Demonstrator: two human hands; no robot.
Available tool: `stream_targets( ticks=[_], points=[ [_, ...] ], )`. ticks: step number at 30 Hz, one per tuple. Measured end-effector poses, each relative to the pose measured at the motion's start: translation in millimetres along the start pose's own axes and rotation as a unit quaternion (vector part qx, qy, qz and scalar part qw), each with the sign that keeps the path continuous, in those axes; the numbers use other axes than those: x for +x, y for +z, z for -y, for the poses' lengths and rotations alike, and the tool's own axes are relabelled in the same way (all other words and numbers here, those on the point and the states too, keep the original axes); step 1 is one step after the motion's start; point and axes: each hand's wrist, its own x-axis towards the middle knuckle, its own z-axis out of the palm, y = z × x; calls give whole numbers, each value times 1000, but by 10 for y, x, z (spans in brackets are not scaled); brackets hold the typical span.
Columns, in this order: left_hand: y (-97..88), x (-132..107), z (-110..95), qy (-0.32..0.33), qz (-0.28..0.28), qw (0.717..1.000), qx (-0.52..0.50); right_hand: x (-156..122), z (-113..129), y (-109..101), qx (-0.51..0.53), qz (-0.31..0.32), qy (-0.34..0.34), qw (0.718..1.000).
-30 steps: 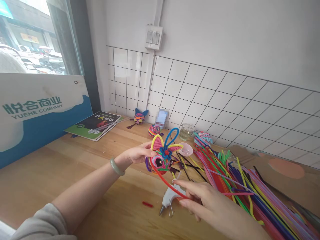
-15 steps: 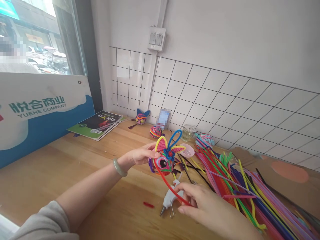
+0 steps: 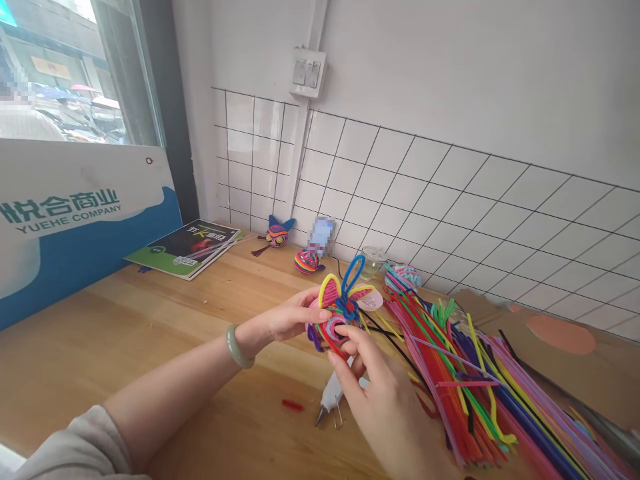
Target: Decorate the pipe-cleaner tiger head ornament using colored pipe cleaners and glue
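We are holding one pipe-cleaner animal head (image 3: 336, 313) above the wooden table (image 3: 150, 313), our left hand (image 3: 289, 316) clasping its side. Our right hand (image 3: 380, 393) is pinching its front, fingertips (image 3: 345, 331) touching. Glue gun (image 3: 331, 395) is lying below; loose pipe cleaners (image 3: 480, 380) are lying just right.

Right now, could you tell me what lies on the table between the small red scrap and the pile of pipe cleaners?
In the head view, a white glue gun lies between the red scrap and the pipe cleaner pile, partly hidden under the right hand.
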Motion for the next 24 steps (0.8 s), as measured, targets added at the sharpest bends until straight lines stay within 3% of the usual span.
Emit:
stream_targets(
  ticks=[4,8,18,24],
  points=[
    [16,-1,7,-2,2,1000,7,25,-12,10,-69,-36,-87,993],
    [26,-5,1,0,8,1000,11,30,-37,12,-101,-45,-122,986],
    [-39,6,26,-1,16,1000,-1,53,-52,-17,-56,-55,-100,992],
    [-40,7,47,-2,11,1000,-15,76,-23,-84,-3,-32,-51,998]
  ],
)
